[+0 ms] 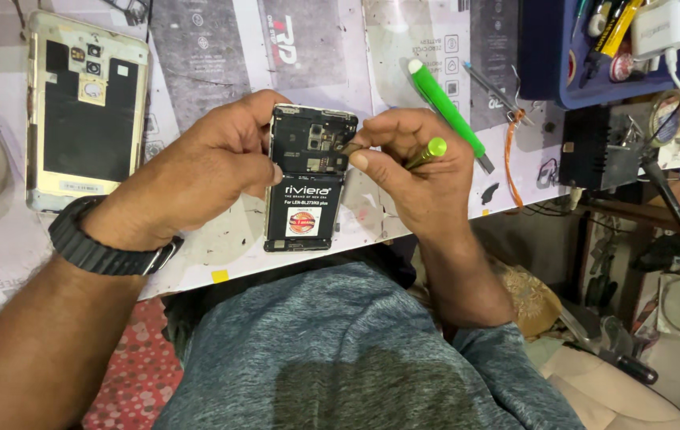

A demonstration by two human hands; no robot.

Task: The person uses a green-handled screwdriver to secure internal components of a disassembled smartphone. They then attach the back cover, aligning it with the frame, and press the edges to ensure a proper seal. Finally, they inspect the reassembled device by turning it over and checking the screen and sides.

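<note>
- Left hand (197, 171) clasps the opened phone (306, 179), a flat black slab with glossy battery.
- Right hand (412, 171) pinches a green-handled tool (426, 153); its tip is hidden.

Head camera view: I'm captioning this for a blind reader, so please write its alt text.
A person's left hand steadies an opened phone, back cover off, at a workbench's edge, while the right hand holds a green-handled tool at its upper part. A second opened phone lies at upper left, and a green screwdriver lies behind the hands.

Round red-orange label (302, 222) on black battery (306, 211), center.
</note>
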